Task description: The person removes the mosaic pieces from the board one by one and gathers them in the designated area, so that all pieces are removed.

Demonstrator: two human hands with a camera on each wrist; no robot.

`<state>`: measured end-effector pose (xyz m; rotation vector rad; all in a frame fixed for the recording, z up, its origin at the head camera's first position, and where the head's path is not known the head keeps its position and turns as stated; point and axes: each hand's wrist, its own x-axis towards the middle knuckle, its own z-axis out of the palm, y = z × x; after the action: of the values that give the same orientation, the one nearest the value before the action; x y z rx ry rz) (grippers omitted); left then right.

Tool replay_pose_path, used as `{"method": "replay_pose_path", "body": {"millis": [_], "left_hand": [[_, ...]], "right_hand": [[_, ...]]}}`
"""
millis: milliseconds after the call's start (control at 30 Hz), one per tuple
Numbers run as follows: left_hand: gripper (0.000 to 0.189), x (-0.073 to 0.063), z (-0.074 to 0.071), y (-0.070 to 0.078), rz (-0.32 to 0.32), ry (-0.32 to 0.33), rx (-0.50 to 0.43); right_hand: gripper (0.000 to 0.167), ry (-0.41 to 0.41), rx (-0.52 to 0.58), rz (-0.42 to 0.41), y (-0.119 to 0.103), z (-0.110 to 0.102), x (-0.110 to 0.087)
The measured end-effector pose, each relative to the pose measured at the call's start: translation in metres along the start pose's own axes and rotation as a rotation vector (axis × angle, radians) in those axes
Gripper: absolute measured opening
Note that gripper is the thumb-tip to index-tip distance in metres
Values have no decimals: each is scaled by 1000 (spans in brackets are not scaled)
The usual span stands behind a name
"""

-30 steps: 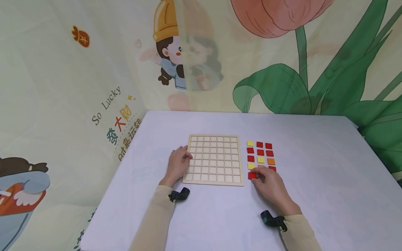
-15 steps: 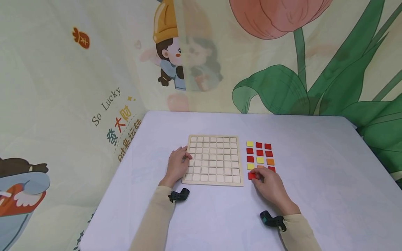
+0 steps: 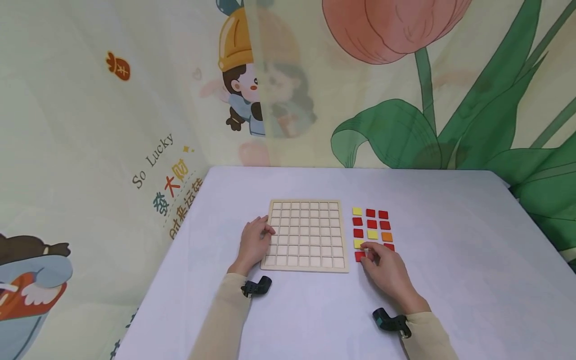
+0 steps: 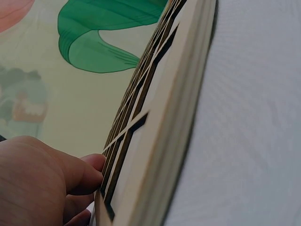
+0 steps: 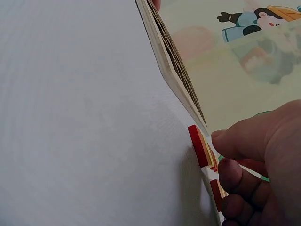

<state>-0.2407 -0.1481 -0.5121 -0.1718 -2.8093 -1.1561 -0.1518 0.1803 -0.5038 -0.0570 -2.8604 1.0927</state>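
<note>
A square wooden grid board (image 3: 306, 269) lies flat on the table, its square cells bare. My left hand (image 3: 253, 244) rests at the board's left edge; in the left wrist view the fingertips (image 4: 98, 165) touch the board's rim (image 4: 164, 141). My right hand (image 3: 389, 272) hovers over the near end of the coloured square tiles, thumb and forefinger apart, nothing visible between them. Its fingertips are close to a red tile (image 3: 359, 256) and a yellow tile (image 3: 357, 243). In the right wrist view the thumb (image 5: 237, 139) stands close by a red tile (image 5: 200, 146).
Right of the board, red, yellow and orange tiles lie in three columns, including an orange tile (image 3: 386, 236); the right hand hides some near ones. A white cloth covers the table (image 3: 450, 225). Printed curtains (image 3: 387, 135) hang behind and to the left.
The head view has shifted slightly, so everything sits lower. My right thumb and forefinger have spread a little and the forefinger now covers the orange tile behind it. The left hand stays put.
</note>
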Motion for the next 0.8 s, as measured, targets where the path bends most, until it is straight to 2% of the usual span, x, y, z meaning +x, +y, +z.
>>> {"method": "replay_pose_path", "body": {"millis": [333,800], "left_hand": [[15,0,3,-1,1,7,0],[16,0,4,-4,12,26,7]], "right_hand": [[26,41,44,30,0,2,0],[25,98,63,9,3,8,-1]]}}
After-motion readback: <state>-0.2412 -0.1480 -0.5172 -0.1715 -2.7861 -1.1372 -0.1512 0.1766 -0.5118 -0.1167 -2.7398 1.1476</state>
